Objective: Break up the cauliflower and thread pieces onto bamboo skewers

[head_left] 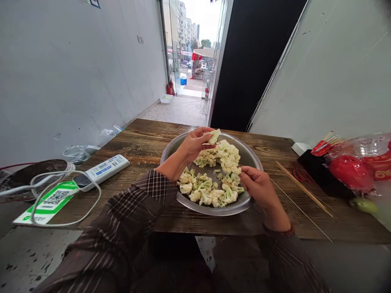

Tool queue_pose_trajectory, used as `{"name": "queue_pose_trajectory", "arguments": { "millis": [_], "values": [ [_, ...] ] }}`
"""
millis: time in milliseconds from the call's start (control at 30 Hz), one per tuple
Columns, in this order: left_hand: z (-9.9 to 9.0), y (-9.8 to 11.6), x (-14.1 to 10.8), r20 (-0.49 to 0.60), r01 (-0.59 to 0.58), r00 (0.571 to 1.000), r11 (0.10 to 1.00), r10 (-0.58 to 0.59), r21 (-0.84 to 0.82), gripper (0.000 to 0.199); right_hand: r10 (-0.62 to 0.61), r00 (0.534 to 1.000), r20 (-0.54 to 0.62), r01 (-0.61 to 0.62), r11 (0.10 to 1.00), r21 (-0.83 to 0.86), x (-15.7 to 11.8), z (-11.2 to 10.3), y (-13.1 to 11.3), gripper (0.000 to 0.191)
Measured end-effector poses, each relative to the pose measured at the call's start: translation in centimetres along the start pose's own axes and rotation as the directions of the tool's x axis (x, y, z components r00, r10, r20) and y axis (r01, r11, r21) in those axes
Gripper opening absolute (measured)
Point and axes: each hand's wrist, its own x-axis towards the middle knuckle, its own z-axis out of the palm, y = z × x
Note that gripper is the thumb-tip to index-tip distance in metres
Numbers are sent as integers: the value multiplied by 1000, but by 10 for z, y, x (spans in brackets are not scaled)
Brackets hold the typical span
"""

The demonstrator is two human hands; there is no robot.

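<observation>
A wide metal bowl (172, 148) on the table holds many cauliflower florets (204, 191). Above its far side, my left hand (195, 142) pinches a single pale cauliflower floret (214, 136) between thumb and fingers. At the bowl's right side my right hand (259, 185) is closed, its fingertips at the lower end of a clump of florets that looks like a cauliflower skewer (228, 154). My fingers hide most of the grip there. A thin stick pokes out near the top of that clump.
Bare wooden skewers (305, 189) lie right of the bowl on the wooden table (143, 138). Beyond them stands a black box (320, 173) beside red plastic packaging (351, 171). At left are a white device (105, 171), a looped cable (99, 199) and a green QR-code card (50, 203).
</observation>
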Motion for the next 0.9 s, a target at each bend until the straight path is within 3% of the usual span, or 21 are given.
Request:
{"name": "queue_pose_trajectory", "arguments": {
  "millis": [133,400,900],
  "values": [
    [4,1,-2,16,-7,1000,1000,7,4,30,-21,1000,6,21,1000,-3,0,0,2,28],
    [5,-2,2,-78,-109,990,992,114,68,41,-34,999,0,34,998,-62,1,1,0,31],
    [8,5,-2,-30,-57,998,997,58,43,31,-35,999,-37,31,993,-113,-1,3,-4,28]
  ]
}}
